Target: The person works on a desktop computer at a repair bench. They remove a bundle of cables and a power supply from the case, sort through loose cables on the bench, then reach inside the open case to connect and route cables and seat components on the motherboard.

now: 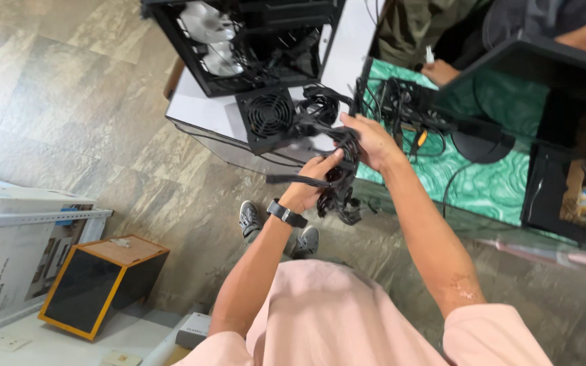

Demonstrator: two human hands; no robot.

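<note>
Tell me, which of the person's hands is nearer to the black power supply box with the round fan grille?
Left. The left hand grips the cable bundle just below the power supply box; the right hand holds cables farther right.

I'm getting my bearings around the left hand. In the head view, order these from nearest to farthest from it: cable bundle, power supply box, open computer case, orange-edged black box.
1. Cable bundle: gripped in the left hand.
2. Power supply box: just above, on the white table.
3. Open computer case: farther up, behind the supply.
4. Orange-edged black box: lower left, on the floor.
</note>
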